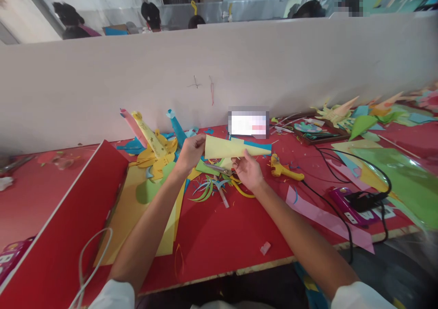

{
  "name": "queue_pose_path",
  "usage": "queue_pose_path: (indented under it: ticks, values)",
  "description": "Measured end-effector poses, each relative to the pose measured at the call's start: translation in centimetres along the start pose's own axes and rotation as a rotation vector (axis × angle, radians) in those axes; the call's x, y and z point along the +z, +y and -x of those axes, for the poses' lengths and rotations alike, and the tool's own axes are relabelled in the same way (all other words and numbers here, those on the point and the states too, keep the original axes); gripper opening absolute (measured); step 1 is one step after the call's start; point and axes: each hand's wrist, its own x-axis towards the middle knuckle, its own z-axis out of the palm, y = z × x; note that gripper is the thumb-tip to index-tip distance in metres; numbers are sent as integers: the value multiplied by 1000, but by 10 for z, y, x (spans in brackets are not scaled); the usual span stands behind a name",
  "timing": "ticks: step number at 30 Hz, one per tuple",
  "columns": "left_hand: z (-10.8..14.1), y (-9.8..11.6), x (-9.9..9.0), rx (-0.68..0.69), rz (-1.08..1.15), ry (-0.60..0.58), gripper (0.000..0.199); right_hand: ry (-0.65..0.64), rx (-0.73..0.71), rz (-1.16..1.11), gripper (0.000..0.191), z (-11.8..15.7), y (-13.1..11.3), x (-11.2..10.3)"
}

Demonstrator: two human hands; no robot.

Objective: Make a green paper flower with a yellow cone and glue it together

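Observation:
Between my two hands is a rolled paper cone (222,147), pale yellow with a blue strip toward its narrow right end. My left hand (192,151) grips the wide left end. My right hand (249,170) supports the cone from below, its thumb against the lower edge. Under the cone lie scissors (219,168) with yellow handles, among curled green and blue paper scraps (205,193). Just right of my right hand rests a yellow glue gun (287,170). Paper cone figures, one yellow with stars (150,136) and one blue (177,127), stand left of my left hand.
A red divider (65,218) rises on the left beside yellow paper sheets (128,208). At right are a purple power strip (352,204) with black cables, a pink paper strip (328,218) and green sheets (397,177). A white partition (137,76) closes off the back; people sit beyond it.

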Motion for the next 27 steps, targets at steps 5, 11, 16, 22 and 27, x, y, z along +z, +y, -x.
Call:
queue_pose_path:
  ticks: [5, 11, 16, 22, 27]
  values:
    - [-3, -15, 2, 109, -126, 105, 19, -9, 0, -4, 23, -1, 2, -2]
    - [4, -12, 10, 212, -392, 336, 32, -43, -31, 12, 21, -3, 6, -7]
    - [13, -8, 22, 245, -448, 364, 49, -90, -75, 41, 30, -5, 12, -11]
    - [18, -13, 27, 235, -500, 435, 52, -181, -85, 93, 39, -1, 18, -8]
    - [18, -14, 23, 270, -520, 448, 45, -145, -34, 62, 33, -2, 17, -7]
